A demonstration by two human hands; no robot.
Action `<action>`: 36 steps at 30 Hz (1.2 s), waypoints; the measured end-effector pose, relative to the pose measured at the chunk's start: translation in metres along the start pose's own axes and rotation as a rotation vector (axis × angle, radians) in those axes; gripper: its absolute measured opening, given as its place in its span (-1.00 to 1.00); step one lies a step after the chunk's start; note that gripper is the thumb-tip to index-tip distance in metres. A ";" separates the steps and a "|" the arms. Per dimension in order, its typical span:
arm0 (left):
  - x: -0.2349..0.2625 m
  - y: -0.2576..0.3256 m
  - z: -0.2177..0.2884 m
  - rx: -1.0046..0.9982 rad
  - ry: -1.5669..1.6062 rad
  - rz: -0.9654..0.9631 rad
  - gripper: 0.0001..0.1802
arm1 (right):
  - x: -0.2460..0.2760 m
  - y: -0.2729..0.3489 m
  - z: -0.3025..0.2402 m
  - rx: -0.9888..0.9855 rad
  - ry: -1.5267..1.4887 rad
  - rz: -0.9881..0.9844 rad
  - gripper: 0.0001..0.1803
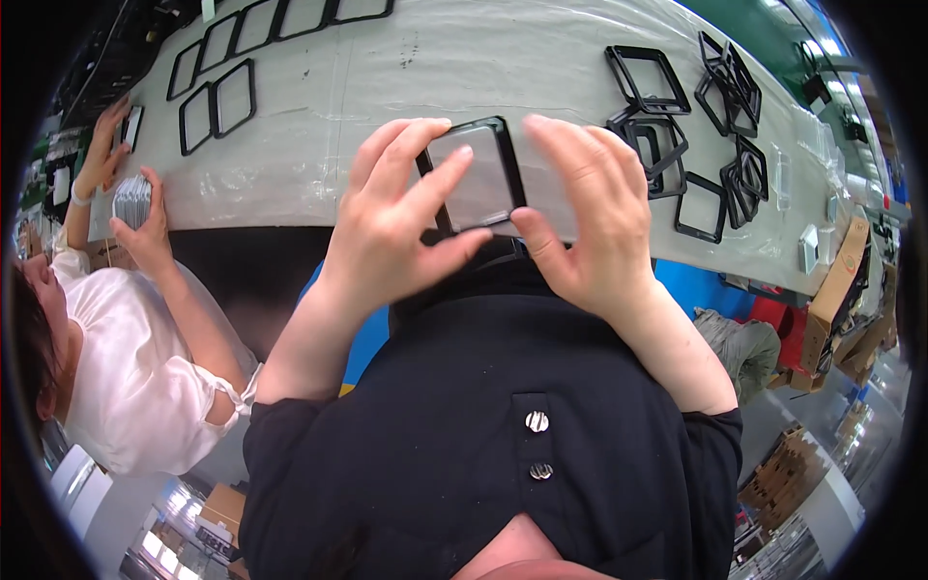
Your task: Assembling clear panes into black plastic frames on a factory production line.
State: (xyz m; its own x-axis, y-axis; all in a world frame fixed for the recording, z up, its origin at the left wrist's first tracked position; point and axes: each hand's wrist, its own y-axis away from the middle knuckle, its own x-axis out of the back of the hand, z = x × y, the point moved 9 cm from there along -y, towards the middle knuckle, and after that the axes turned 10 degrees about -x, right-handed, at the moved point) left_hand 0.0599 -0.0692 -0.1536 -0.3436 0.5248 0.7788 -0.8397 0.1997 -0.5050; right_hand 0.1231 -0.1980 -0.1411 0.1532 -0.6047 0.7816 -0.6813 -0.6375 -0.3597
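Note:
A black rectangular frame point(513, 171) with rounded corners and a clear, pane-like middle stands between my hands at the table's near edge. My left hand point(391, 213) grips it: the middle fingertip is at the upper left corner, the thumb along the bottom edge, and the index finger reaches over the pane. My right hand point(594, 208) is spread on the other side, slightly blurred. Its thumb tip meets the lower right corner, while its fingers stay apart from the frame. The frame's left side is partly hidden behind my left hand.
Several black frames lie at the table's far left point(235, 97); more are piled at the right point(648, 82). A co-worker point(145, 358) in white sits at my left, holding a stack of thin pale pieces point(132, 200). Cardboard point(836, 280) stands by the table's right end.

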 end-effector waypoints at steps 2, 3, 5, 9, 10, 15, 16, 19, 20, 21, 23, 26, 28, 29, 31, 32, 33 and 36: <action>-0.019 0.016 -0.024 0.082 0.016 -0.058 -0.28 | -0.028 0.008 -0.008 0.072 0.142 -0.169 -0.44; -0.023 0.020 -0.029 0.129 0.066 -0.067 -0.30 | -0.042 0.014 -0.012 0.128 0.160 -0.234 -0.48; -0.023 0.022 -0.033 0.145 0.094 -0.072 -0.33 | -0.061 0.016 -0.008 0.083 0.213 -0.332 -0.55; -0.023 0.018 -0.032 0.094 0.040 -0.131 -0.40 | -0.062 0.006 -0.008 0.057 0.227 -0.343 -0.59; -0.020 0.017 -0.038 0.107 0.037 -0.161 -0.39 | -0.062 0.002 -0.008 0.047 0.208 -0.349 -0.58; 0.021 0.011 -0.124 0.152 -0.248 -0.280 -0.43 | -0.013 -0.003 0.001 -0.039 0.139 -0.117 -0.57; 0.026 0.007 -0.136 0.122 -0.263 -0.305 -0.44 | 0.001 -0.001 0.009 -0.072 0.151 -0.060 -0.58; 0.052 0.014 -0.176 0.240 -0.414 -0.437 -0.42 | 0.021 0.008 0.031 -0.143 0.173 -0.052 -0.61; 0.060 0.022 -0.197 0.273 -0.463 -0.475 -0.40 | 0.030 0.012 0.039 -0.158 0.175 -0.050 -0.62; 0.070 0.026 -0.207 0.323 -0.493 -0.483 -0.39 | 0.041 0.019 0.055 -0.209 0.165 -0.036 -0.63; 0.079 0.030 -0.215 0.361 -0.617 -0.478 -0.36 | 0.083 0.033 0.094 -0.291 0.180 0.146 -0.68; 0.066 -0.009 -0.178 0.310 -0.488 -0.235 -0.47 | 0.161 0.072 0.181 -0.574 0.236 0.457 -0.74; 0.031 -0.054 -0.127 0.148 -0.310 -0.144 -0.55 | 0.195 0.101 0.249 -0.784 0.232 0.464 -0.71; 0.006 -0.073 -0.103 0.094 -0.198 -0.156 -0.57 | 0.206 0.107 0.266 -0.812 0.288 0.467 -0.69; -0.044 -0.110 -0.057 0.016 -0.029 -0.213 -0.58 | 0.214 0.111 0.295 -0.852 0.366 0.424 -0.61; -0.066 -0.128 -0.036 -0.009 0.029 -0.260 -0.58 | 0.214 0.112 0.306 -0.860 0.361 0.435 -0.61; -0.082 -0.140 -0.021 -0.056 0.028 -0.263 -0.54 | 0.209 0.106 0.312 -0.848 0.420 0.394 -0.57; -0.124 -0.169 -0.005 -0.035 -0.033 -0.347 -0.39 | 0.194 0.094 0.319 -0.874 0.516 0.316 -0.46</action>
State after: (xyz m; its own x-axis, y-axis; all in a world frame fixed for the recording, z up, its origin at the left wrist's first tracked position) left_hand 0.2464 -0.1639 -0.1667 -0.0541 0.3937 0.9177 -0.8940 0.3903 -0.2201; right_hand 0.3173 -0.5279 -0.1858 -0.3032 -0.2762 0.9120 -0.9461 0.2014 -0.2536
